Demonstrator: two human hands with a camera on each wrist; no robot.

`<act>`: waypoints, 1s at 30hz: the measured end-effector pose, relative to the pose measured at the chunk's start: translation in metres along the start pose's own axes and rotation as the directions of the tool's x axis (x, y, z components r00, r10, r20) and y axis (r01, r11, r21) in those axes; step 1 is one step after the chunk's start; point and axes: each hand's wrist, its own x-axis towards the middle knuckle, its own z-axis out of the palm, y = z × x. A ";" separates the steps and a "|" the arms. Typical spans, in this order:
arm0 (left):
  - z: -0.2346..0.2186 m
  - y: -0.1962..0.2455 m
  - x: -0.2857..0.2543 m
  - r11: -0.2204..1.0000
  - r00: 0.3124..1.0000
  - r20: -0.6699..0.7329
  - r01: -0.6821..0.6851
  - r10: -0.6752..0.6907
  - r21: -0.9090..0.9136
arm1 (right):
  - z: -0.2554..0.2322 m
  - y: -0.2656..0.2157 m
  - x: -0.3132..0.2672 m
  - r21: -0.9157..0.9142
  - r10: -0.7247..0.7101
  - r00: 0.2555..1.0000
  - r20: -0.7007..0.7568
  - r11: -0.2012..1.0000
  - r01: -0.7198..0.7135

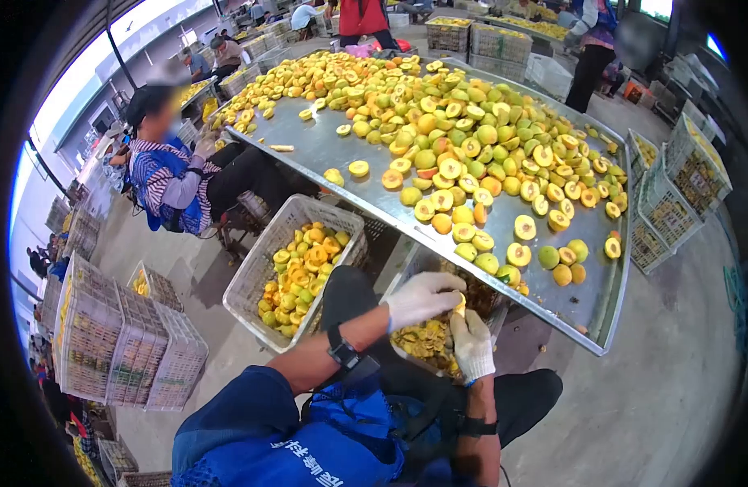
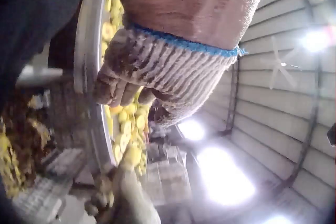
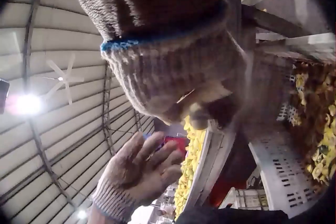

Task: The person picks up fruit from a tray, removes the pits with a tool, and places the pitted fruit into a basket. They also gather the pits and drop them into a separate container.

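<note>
My left hand (image 1: 423, 299), in a white knit glove, reaches across over a crate of scraps beside the table edge. Seen in the right wrist view, the left hand (image 3: 139, 174) has its fingers loosely extended with nothing between them. Close by, my gloved right hand (image 1: 472, 345) pinches a small pale-yellow piece of fruit (image 1: 460, 303) between thumb and fingers. In the left wrist view the right hand (image 2: 132, 195) points up toward the fruit. Halved yellow-green peaches (image 1: 518, 254) lie on the metal table (image 1: 341, 162) just beyond both hands.
Below my hands a crate holds yellow-brown scraps (image 1: 427, 341). To its left stands a white crate (image 1: 252, 280) of fruit halves. Stacked crates (image 1: 118, 341) are at far left, others (image 1: 670, 195) at right. A seated person (image 1: 175, 170) works at the table's left side.
</note>
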 end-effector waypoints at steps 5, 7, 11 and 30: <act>0.039 -0.012 0.010 0.976 0.999 -0.020 0.038 -0.043 -0.214 | -0.007 -0.002 -0.012 0.193 0.247 0.969 0.019 0.950 -0.246; 0.048 -0.014 0.011 0.970 0.990 -0.088 0.089 -0.111 -0.225 | -0.006 -0.009 -0.014 0.196 0.290 0.956 0.035 0.937 -0.291; 0.048 -0.014 0.011 0.997 0.984 -0.162 0.078 -0.077 0.004 | -0.006 -0.015 -0.015 0.213 0.358 0.932 0.056 0.908 -0.362; 0.050 -0.025 0.012 0.969 0.935 -0.256 0.245 -0.248 -0.042 | -0.003 -0.010 -0.015 0.005 0.386 0.898 0.211 0.918 -0.396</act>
